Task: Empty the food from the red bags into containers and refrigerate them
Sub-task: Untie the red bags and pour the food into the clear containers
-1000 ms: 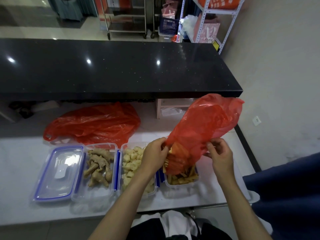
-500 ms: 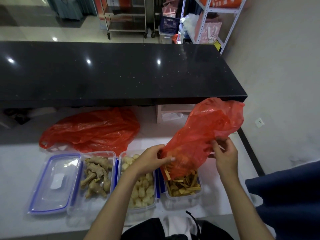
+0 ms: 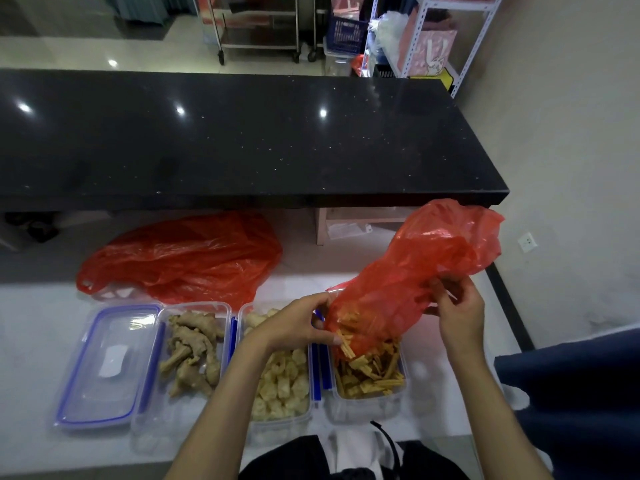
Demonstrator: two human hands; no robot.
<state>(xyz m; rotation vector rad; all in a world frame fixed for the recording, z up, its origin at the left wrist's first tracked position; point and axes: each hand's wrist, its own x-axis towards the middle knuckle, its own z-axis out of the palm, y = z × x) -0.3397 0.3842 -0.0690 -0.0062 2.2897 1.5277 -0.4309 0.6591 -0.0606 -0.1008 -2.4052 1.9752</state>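
Note:
A red plastic bag [image 3: 429, 268] hangs tilted, mouth down, over the rightmost clear container [image 3: 370, 405], which holds brown stick-shaped food [image 3: 370, 375]. My left hand [image 3: 298, 323] grips the bag's open mouth on its left side. My right hand [image 3: 459, 313] pinches the bag's plastic higher up on the right. Sticks are spilling from the mouth into the container. The middle container [image 3: 280, 419] holds pale yellow chunks [image 3: 284, 382]. The container to its left [image 3: 162, 420] holds ginger roots [image 3: 194, 351].
A clear lid with blue trim [image 3: 107, 365] lies at the far left on the white counter [image 3: 34, 341]. A second red bag [image 3: 187, 254] lies crumpled behind the containers. A raised black counter [image 3: 242, 133] runs across the back. A dark blue cloth [image 3: 581, 393] is at the right.
My left hand has slid lower along the bag's mouth. My right hand has shifted up the bag, and more sticks have dropped into the rightmost container.

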